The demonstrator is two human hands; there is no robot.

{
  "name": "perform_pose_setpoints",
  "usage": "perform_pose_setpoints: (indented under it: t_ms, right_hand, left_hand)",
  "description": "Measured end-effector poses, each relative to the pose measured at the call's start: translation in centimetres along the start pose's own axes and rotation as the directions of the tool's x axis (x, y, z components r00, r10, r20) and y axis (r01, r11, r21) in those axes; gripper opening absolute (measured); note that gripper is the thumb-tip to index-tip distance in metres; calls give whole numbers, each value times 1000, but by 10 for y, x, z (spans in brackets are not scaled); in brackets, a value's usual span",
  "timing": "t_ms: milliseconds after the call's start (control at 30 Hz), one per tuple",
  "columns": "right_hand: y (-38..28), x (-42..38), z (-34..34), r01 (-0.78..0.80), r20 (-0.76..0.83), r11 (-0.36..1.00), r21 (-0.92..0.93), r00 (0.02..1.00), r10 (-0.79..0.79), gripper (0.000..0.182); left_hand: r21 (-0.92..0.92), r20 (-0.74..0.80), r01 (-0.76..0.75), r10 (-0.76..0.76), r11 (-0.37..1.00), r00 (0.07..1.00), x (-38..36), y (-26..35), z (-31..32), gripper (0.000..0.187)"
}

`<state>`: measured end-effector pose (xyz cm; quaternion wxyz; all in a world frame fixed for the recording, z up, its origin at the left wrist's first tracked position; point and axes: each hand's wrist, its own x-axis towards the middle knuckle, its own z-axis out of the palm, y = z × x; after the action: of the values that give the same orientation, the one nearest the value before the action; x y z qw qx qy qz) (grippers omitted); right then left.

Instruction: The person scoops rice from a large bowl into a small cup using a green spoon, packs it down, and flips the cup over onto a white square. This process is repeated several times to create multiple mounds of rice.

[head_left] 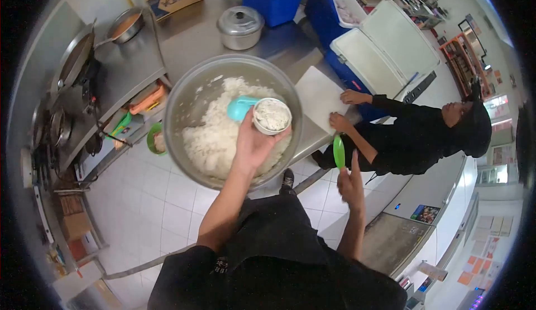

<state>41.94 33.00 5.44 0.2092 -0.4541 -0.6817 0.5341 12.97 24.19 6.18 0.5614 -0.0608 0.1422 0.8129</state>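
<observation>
My left hand [254, 147] holds a small white cup [272, 115] filled with rice, its open top facing up, above a large metal pot [177, 117]. White rice [209, 142] is heaped in the pot, and a turquoise scoop [239, 108] rests on it just beside the cup. Off to the right, outside the pot's rim, my right hand [350, 187] grips a green spoon or paddle [339, 152] held upright. Its exact shape is hard to make out at this angle.
A co-worker [416, 128] stands at right, both hands at a white sheet or board [319, 100] on the steel table. Behind the pot are a lidded pan [240, 28], a blue cooler [273, 7] and an open-lidded cooler [357, 58]. A stove counter [134, 58] lines the left.
</observation>
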Motion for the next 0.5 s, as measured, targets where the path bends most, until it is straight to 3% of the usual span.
perform_pose_setpoints:
  t_ms: [67, 133, 200, 267, 300, 333, 367, 400, 433, 500]
  right_hand:
    - [64, -7, -28, -207, -5, 977, 58, 978, 208, 67]
    - [140, -10, -48, -311, -49, 942, 126, 946, 319, 67]
    - [201, -10, -66, -501, -52, 850, 162, 856, 515, 65]
    - [250, -16, -87, -617, -87, 780, 105, 776, 625, 63]
    - [279, -27, -100, -632, -117, 764, 127, 756, 644, 66]
    - [303, -39, -112, -643, -140, 751, 148, 738, 660, 70]
    - [315, -52, -124, -656, -173, 737, 162, 716, 676, 69]
    - [326, -62, -135, -672, -195, 722, 165, 695, 692, 67]
    - [333, -69, -144, -683, -159, 718, 135, 700, 696, 67]
    - [339, -82, -155, -709, -142, 649, 274, 638, 757, 63]
  left_hand:
    - [-47, 12, 17, -17, 999, 1000, 37, -45, 15, 43]
    - [-172, -58, 63, -74, 983, 996, 84, -93, 24, 39]
    - [-143, -117, 47, -64, 989, 991, 150, -135, 7, 40]
    - [5, -159, -83, 83, 997, 984, 228, -172, -44, 39]
    - [5, -170, -85, 84, 996, 982, 254, -190, -58, 39]
    - [574, -227, -215, 406, 790, 885, 279, -203, -67, 37]
    - [942, -89, -160, 677, 296, 731, 300, -215, -75, 36]
    - [988, 156, -127, 665, -92, 731, 315, -223, -81, 39]
    - [882, 361, -76, 562, -465, 745, 326, -229, -92, 45]
    - [705, 392, -87, 284, -704, 875, 344, -238, -135, 57]
